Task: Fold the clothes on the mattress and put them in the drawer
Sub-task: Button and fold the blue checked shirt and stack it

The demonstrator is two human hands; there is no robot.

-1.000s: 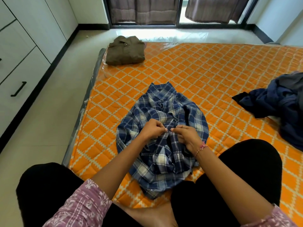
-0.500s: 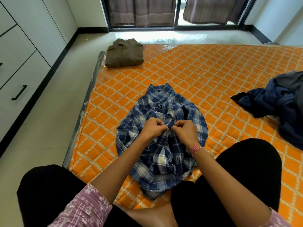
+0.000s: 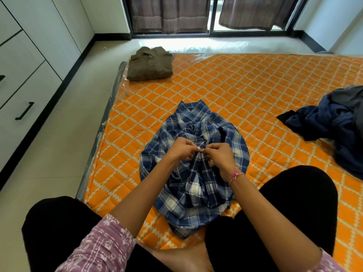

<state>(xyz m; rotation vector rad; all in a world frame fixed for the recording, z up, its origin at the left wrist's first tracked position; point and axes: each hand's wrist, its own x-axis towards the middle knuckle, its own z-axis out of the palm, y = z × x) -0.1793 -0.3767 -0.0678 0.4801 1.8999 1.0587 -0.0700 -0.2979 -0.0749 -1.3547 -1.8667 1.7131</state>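
Observation:
A blue plaid shirt (image 3: 196, 185) lies crumpled on the orange quilted mattress (image 3: 255, 91) in front of my crossed legs, collar pointing away from me. My left hand (image 3: 181, 149) and my right hand (image 3: 221, 157) meet over the middle of its front. Both pinch the button placket, fingertips almost touching. A folded brown shirt (image 3: 150, 63) sits at the mattress's far left corner. A heap of dark blue and grey clothes (image 3: 337, 122) lies unfolded at the right edge.
White drawers with black handles (image 3: 24, 110) line the left wall, all closed, across a strip of tiled floor (image 3: 59, 154). A window with brown curtains (image 3: 169, 14) is at the back. My knees in black trousers frame the shirt.
Both hands have shifted slightly up the shirt's front along the placket and stay pinched together. The shirt and the other clothes lie as before.

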